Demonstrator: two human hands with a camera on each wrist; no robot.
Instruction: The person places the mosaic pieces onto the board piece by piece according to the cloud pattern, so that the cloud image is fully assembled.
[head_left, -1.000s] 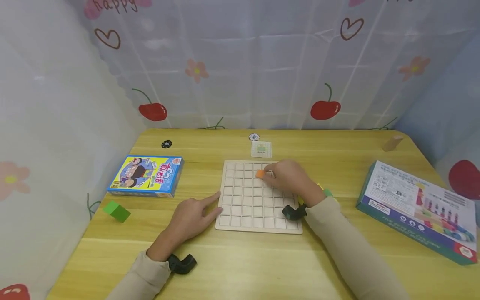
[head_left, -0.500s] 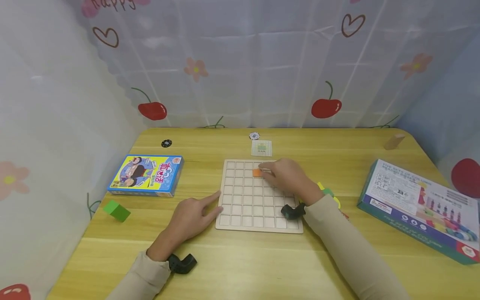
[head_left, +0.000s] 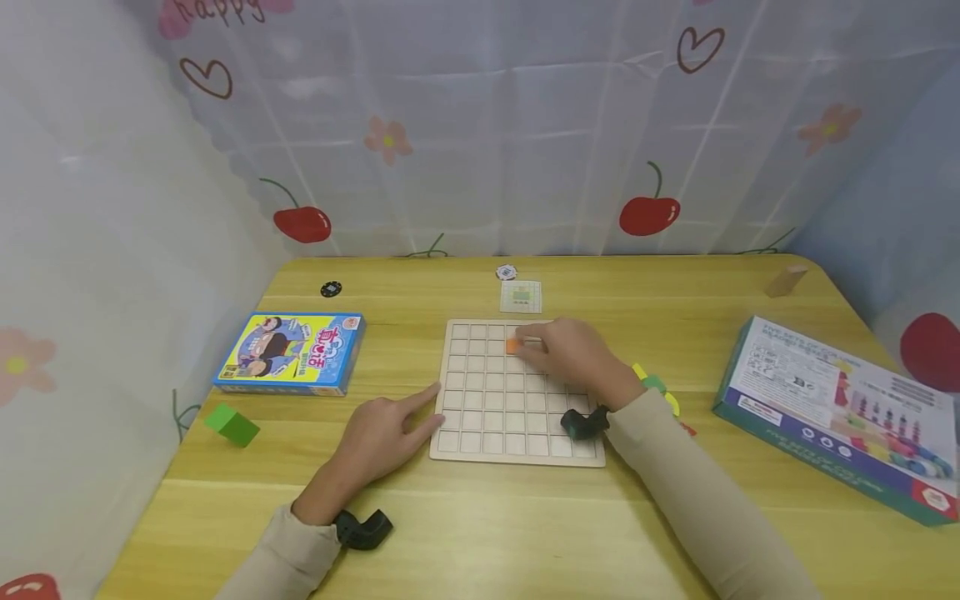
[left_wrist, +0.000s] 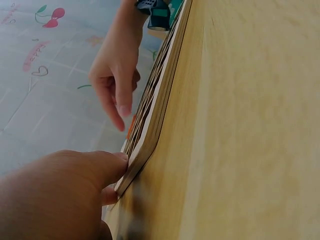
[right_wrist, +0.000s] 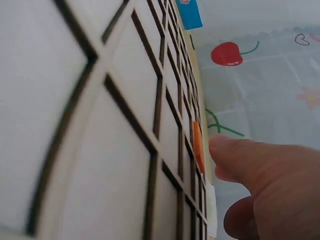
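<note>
Orange tile (head_left: 513,345) sits in a far grid board (head_left: 480,417) cell — right hand (head_left: 573,354) fingertips touching it, grip loose; left hand (head_left: 382,433), fingers relaxed, steadies the board's near-left edge.

Bright, even light; soft shadows; blurred close-ups in both wrist views.

Tile (head_left: 513,345) on grid board (head_left: 487,417); card (head_left: 521,297) behind board.

Orange tile (head_left: 513,345) on pale gridded board (head_left: 487,417), green block (head_left: 232,423), cherry-and-heart patterned white curtain (head_left: 525,125)
</note>
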